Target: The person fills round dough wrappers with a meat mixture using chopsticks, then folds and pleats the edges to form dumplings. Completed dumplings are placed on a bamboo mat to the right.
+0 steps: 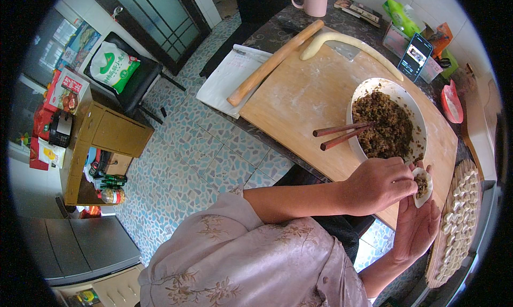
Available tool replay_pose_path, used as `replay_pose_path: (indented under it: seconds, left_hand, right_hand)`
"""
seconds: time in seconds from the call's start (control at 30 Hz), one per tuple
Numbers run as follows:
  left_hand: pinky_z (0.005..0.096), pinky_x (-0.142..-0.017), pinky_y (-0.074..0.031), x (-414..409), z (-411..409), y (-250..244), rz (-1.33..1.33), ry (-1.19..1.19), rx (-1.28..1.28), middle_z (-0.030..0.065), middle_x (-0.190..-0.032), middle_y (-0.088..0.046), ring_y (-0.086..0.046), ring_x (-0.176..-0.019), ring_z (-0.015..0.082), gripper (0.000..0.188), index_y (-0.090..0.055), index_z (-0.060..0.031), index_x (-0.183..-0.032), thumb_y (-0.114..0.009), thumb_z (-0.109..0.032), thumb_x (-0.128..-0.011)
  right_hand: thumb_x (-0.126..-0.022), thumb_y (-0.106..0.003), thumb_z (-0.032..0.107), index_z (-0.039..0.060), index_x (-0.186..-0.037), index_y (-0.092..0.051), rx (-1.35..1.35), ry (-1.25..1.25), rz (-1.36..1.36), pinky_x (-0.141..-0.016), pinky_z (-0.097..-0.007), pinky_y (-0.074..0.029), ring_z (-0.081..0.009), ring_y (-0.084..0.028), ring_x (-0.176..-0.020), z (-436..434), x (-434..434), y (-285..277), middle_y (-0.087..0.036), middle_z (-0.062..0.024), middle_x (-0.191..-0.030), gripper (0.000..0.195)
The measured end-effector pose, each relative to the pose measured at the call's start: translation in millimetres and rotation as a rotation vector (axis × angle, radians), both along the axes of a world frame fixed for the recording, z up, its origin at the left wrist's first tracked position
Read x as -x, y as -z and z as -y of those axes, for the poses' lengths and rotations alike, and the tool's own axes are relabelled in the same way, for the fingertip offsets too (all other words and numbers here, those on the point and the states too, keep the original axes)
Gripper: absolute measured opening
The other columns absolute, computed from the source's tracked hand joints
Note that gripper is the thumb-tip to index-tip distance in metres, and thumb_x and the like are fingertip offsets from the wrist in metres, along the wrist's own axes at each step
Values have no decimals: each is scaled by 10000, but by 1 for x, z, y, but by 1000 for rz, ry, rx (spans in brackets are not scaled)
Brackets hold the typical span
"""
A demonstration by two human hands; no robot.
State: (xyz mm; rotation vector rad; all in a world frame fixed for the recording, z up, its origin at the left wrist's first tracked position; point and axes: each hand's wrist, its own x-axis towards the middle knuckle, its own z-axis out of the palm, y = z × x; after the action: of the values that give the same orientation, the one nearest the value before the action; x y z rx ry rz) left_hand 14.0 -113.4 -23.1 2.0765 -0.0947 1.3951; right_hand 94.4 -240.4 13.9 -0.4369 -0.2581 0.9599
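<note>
A round dough wrapper [423, 187] with brown minced filling in its middle lies between my two hands at the board's right end. With its back facing up, my left hand [378, 187] pinches the wrapper's near edge with its fingertips. My right hand [417, 225] is turned palm up and supports the wrapper from below with its fingers. Just beyond them, a white bowl [421, 106] of chopped filling [382, 125] stands on the floured wooden board [296, 102]. Two wooden chopsticks [340, 135] lean in the filling, their ends over the bowl's left rim.
A dough rope [352, 38], scraper [344, 50] and rolling pin [276, 62] lie towards the far side. A ridged tray [437, 263] of many small dumplings is at right. A phone [415, 56], red scoop [451, 102] and pink mug [315, 2] stand behind.
</note>
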Motion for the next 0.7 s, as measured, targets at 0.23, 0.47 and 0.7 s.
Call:
replay_pose_path:
  seconds: [0.23, 0.47, 0.7]
  left_hand:
    - [318, -592, -481, -1, 3, -2, 5, -9, 14, 24, -827, -571, -566, -728, 210, 254, -601, -94, -897, -681, -87, -657]
    - [323, -600, -481, -1, 6, -3, 1, 4, 3, 23, -831, -571, -568, -731, 212, 244, -600, -92, -892, -677, -84, -661]
    - [323, -599, -483, -1, 9, -6, 21, 20, 6, 19, -849, -571, -573, -739, 208, 224, -605, -97, -864, -685, -89, -655]
  right_hand:
    - [-808, -495, 53, -70, -1403, -64, -17, 1, -48, -1121, -473, -160, -396, -148, -1356, 2, 3, -4, -135, -278, -1452, 745]
    - [-811, -485, 51, -69, -1404, -63, -15, 18, -57, -1113, -484, -179, -398, -136, -1359, 5, 3, -5, -116, -284, -1454, 738]
    - [-824, -472, 52, -73, -1403, -61, -37, 21, -61, -1111, -489, -181, -393, -135, -1362, 9, 2, -6, -110, -288, -1454, 721]
